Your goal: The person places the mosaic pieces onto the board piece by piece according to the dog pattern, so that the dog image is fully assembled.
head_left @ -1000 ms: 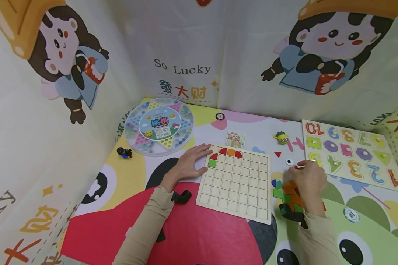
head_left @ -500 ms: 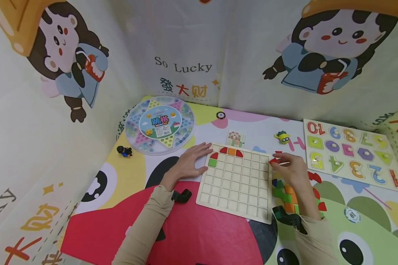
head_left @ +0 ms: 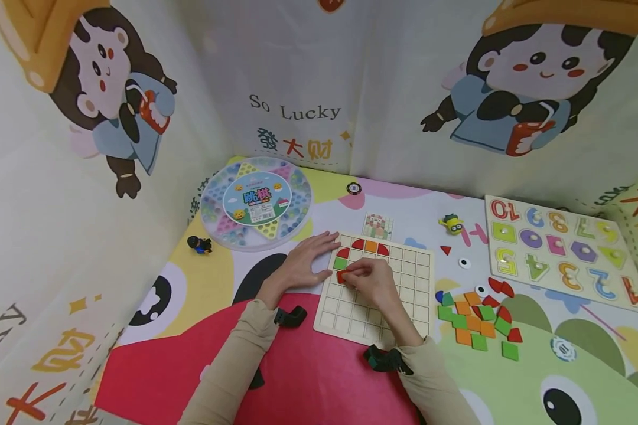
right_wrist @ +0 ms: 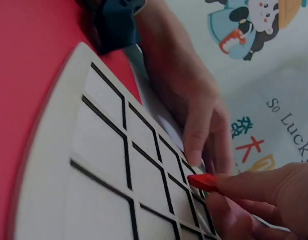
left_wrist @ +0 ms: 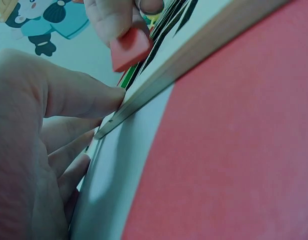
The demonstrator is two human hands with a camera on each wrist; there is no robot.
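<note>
My right hand (head_left: 373,282) pinches a small red curved-edge puzzle tile (head_left: 342,277) between thumb and fingertips, over the left column of a wooden grid board (head_left: 369,319). In the left wrist view the red tile (left_wrist: 129,50) hangs tilted close above the board's surface. My left hand (head_left: 304,261) lies with fingers stretched along the board's upper left edge, thumb tip against the rim. Set in the grid are a green square (head_left: 340,263), an orange square (head_left: 371,246) and several red rounded tiles (head_left: 358,244).
Loose green, orange and red tiles (head_left: 473,323) are scattered right of the board. A pattern card (head_left: 377,226) lies behind it. A number peg puzzle (head_left: 566,251) is at right, a round Chinese checkers set (head_left: 256,203) at back left. Small toy figures (head_left: 451,224) stand around.
My right hand has picked up the red tile from the loose pile and carried it left across the board to the left column. My left hand has stayed at the board's edge.
</note>
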